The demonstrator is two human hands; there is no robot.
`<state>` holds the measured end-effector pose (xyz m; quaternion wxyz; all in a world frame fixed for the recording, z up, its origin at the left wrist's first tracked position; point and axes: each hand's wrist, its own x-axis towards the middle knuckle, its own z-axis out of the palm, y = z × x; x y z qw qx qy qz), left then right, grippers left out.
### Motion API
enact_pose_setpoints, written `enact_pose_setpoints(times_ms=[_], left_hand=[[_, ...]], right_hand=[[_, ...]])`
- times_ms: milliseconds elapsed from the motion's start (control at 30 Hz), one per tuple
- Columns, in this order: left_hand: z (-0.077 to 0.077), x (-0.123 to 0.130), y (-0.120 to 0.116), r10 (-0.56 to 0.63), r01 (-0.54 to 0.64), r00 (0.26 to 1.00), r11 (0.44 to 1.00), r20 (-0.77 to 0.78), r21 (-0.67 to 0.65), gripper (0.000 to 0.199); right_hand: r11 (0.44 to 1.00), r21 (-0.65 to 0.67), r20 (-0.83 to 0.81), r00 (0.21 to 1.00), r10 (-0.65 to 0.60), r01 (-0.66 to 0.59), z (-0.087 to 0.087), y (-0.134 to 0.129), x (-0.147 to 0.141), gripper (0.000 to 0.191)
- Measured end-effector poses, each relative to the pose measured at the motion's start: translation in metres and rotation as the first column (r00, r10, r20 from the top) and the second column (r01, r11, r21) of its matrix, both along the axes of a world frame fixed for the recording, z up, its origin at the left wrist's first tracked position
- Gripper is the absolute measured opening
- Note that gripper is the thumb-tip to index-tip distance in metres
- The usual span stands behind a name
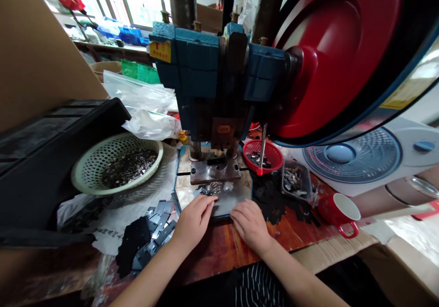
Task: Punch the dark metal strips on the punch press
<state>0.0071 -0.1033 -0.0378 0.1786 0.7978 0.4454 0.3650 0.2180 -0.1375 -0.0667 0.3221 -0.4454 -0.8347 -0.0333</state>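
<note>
Fingertips pressed together, my left hand [196,220] is over the front left of the press's base plate [236,198]. A tiny dark bit shows at those fingertips, too small to name. My right hand [252,224] rests at the plate's front right edge, its fingers loosely bent and a little apart, with nothing visible in them. Just beyond my left fingertips lie small shiny metal pieces [216,187] in a loose pile. Behind them sits the steel die block [215,173], under the ram [222,133] of the blue press [197,64].
Flat dark metal plates [159,227] are heaped at left, near a pale green basket [156,163] of small parts. To the right are a red basket [274,149], a clear tub [297,179] of parts, a red mug [339,213] and the press's large red flywheel [343,55].
</note>
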Motion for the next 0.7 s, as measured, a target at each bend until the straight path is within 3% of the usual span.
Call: enact_pose_setpoints(times_ms=[133,300,433,533,700], left_hand=[[0.000,0.003,0.009,0.072,-0.069,0.996,0.996,0.052,-0.058,0.026],[-0.006,0.001,0.011,0.167,-0.157,0.981,0.982,0.097,-0.107,0.023],[-0.005,-0.001,0.010,0.195,-0.177,0.973,0.973,0.122,-0.146,0.021],[-0.003,-0.002,0.009,0.164,-0.145,0.978,0.979,0.130,-0.144,0.021],[-0.001,-0.002,0.008,0.134,-0.118,0.980,0.986,0.146,-0.118,0.020]], right_hand=[[0.998,-0.056,-0.085,0.996,-0.013,0.008,0.017,0.020,-0.011,0.013],[0.980,-0.066,-0.238,0.951,-0.198,0.187,0.051,0.090,-0.026,0.011],[0.966,-0.057,-0.249,0.934,-0.257,0.250,0.064,0.135,-0.038,0.010],[0.970,-0.046,-0.234,0.941,-0.243,0.239,0.063,0.143,-0.040,0.013],[0.995,0.007,-0.199,0.975,-0.099,0.103,0.057,0.133,-0.033,0.015]])
